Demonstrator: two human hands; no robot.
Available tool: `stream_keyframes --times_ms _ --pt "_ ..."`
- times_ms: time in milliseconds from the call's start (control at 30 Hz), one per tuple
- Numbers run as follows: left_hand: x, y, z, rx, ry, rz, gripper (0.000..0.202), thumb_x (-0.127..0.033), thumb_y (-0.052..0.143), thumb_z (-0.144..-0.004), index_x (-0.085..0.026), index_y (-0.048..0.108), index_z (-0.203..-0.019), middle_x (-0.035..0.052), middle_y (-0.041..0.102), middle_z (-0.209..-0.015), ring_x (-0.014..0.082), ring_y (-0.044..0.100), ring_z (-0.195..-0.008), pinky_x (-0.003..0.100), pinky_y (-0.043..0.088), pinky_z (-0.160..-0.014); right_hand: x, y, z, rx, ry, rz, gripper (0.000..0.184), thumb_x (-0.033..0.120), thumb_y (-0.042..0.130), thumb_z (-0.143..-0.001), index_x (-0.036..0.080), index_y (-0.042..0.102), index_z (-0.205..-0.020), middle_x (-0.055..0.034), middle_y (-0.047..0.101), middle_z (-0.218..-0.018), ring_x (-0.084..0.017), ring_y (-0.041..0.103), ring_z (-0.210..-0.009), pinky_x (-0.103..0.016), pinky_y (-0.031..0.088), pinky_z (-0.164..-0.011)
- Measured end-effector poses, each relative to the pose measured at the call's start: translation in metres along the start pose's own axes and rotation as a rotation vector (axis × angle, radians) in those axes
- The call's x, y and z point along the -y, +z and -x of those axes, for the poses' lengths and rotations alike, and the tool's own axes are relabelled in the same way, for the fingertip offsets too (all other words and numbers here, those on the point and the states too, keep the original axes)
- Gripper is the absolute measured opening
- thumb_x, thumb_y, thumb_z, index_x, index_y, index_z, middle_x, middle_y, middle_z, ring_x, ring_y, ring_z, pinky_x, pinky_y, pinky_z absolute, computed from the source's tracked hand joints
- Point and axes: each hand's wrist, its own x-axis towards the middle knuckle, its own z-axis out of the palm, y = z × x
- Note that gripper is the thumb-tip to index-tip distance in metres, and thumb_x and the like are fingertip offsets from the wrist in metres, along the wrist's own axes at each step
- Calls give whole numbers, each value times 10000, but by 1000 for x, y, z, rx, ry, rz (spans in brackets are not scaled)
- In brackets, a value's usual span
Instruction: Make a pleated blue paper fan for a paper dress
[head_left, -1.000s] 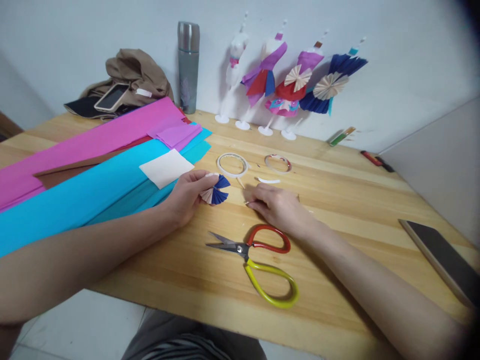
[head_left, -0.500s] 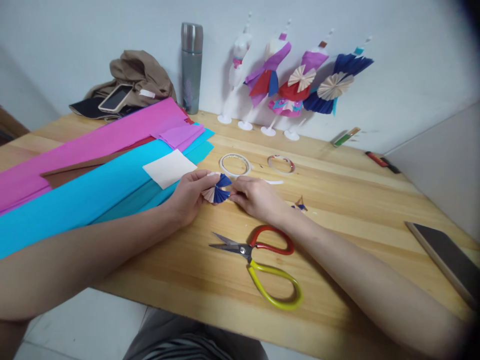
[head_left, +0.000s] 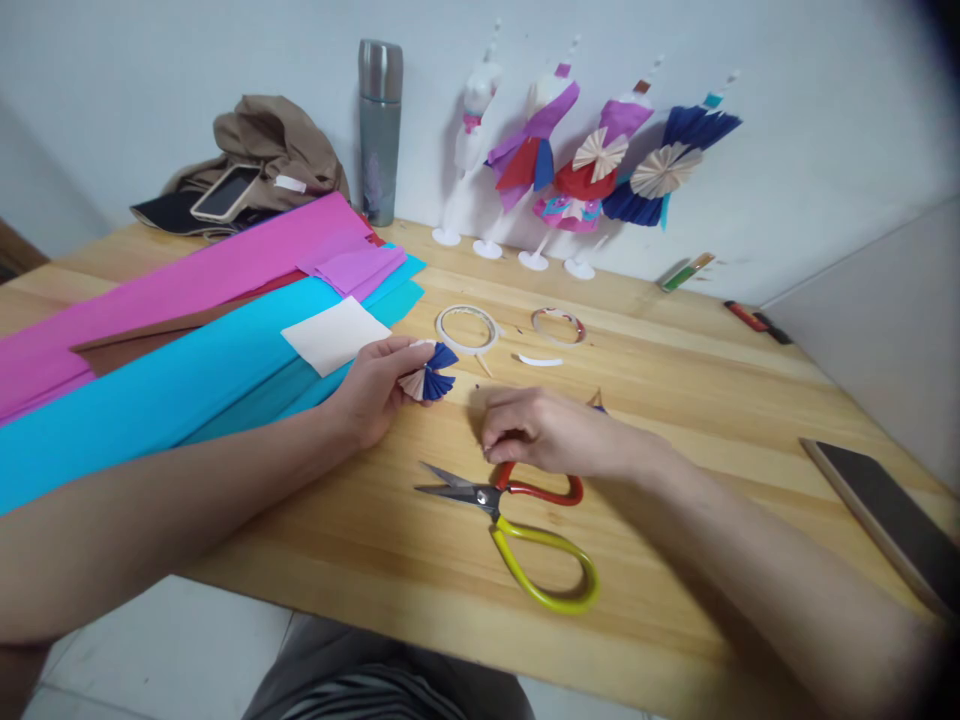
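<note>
My left hand pinches a small pleated paper fan, half navy blue and half beige, just above the wooden table. My right hand hovers palm down over the red handle of the scissors, fingers curled; whether they grip anything is hidden. The scissors lie flat with one red and one yellow-green loop, blades pointing left. A white tape ring, a second tape ring and a white strip lie beyond the hands.
Long cyan, pink and brown paper sheets cover the left of the table, with a white square on top. Several paper-dressed mannequins, a steel flask, a cloth bundle with a phone stand at the back. A dark tablet lies right.
My right hand left the fan and moved back down towards the scissors' red handle. My left hand kept the fan in nearly the same place.
</note>
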Motion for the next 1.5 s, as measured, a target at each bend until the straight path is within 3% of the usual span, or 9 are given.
stream_keyframes --times_ms 100,233,400,533,700,933,1233,1400,1500 --pt "-1 0 0 5 0 -7 226 -342 784 -670 -134 697 -657 29 650 -595 122 556 -540 244 427 -518 1 5 3 -62 102 200 180 148 560 -913 194 634 -755 -55 661 -819 -164 595 -726 -272 437 -653" --pt "-3 2 0 -14 -15 -11 205 -327 782 -671 -137 706 -661 22 653 -598 111 560 -538 225 441 -511 -9 -15 18 -330 401 335 160 196 527 -908 181 577 -757 -54 629 -754 -155 530 -650 -281 391 -613" --pt "-4 2 0 -12 -19 -15 180 -305 780 -682 -140 714 -653 22 655 -588 105 563 -537 210 453 -518 -21 -50 53 -603 794 173 145 186 648 -779 168 560 -666 -4 576 -592 -107 469 -542 -254 339 -534" --pt "-5 3 1 -35 -34 -11 146 -286 758 -694 -150 721 -659 23 660 -609 111 566 -558 221 461 -537 -27 -57 64 -722 850 -63 145 188 704 -710 172 561 -692 6 568 -586 -101 485 -530 -243 339 -509" --pt "-6 4 1 -41 -39 -11 141 -279 745 -701 -153 711 -648 24 652 -599 117 557 -553 238 466 -548 -33 -56 65 -665 855 18 99 196 649 -788 127 703 -833 -29 624 -620 -118 519 -549 -272 394 -572" --pt "-6 4 1 -40 -39 -15 178 -295 773 -683 -132 704 -664 29 649 -596 114 564 -545 228 467 -531 -25 -58 58 -633 999 155 218 247 676 -839 136 667 -651 -1 559 -471 -101 478 -427 -263 363 -525" --pt "-5 3 1 -28 -40 -17 174 -295 765 -697 -130 716 -671 34 660 -602 111 569 -539 223 462 -529 -39 -52 66 -535 841 72 157 138 638 -749 137 766 -840 -70 732 -734 -162 631 -629 -287 462 -640" --pt "-6 4 1 -33 -41 -16 152 -276 745 -710 -145 709 -643 26 651 -587 112 566 -533 229 471 -533 -25 -54 57 -395 944 183 263 278 645 -834 164 635 -598 -5 592 -454 -116 507 -448 -270 366 -528" --pt "-5 4 1 -27 -37 -10 156 -280 755 -705 -140 721 -648 32 658 -590 114 570 -538 227 472 -534 -25 -55 56 -401 924 308 355 303 752 -760 184 544 -499 21 517 -437 -98 416 -452 -271 292 -492"
